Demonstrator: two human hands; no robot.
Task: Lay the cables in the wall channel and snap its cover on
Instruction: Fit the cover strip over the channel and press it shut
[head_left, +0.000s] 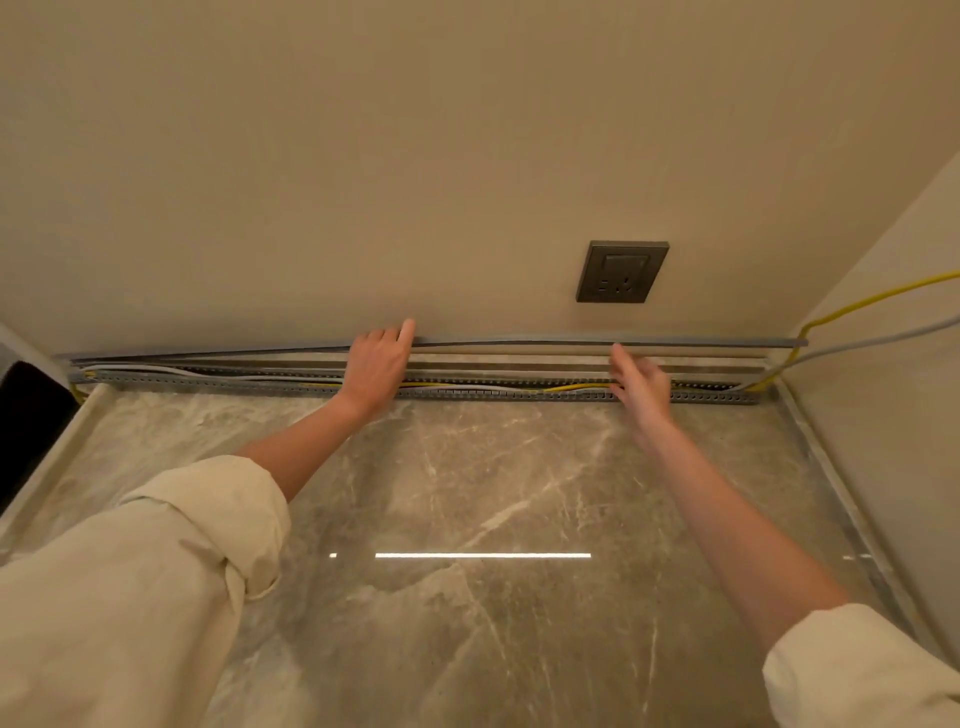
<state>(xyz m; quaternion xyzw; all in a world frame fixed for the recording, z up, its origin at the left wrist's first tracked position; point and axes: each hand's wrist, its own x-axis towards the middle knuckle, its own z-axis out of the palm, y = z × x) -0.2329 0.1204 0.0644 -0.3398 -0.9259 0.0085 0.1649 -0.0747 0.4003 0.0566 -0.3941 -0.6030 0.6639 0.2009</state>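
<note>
A long grey slotted channel (519, 395) lies open at the foot of the wall, where the marble surface ends. A yellow cable (576, 387) and a white-grey cable (208, 372) run inside it. The long grey cover strip (519, 342) leans against the wall just above the channel, bowed slightly. My left hand (376, 364) rests on the cover near its middle, fingers curled over it and the index finger touching the wall. My right hand (641, 382) hovers further right, fingers apart, fingertips close to the cover's lower edge.
A dark wall socket (622, 271) sits above the cover to the right. The yellow and grey cables climb the right side wall (883, 322). A dark opening (26, 415) is at the left edge. The marble surface (493, 493) stretches toward me.
</note>
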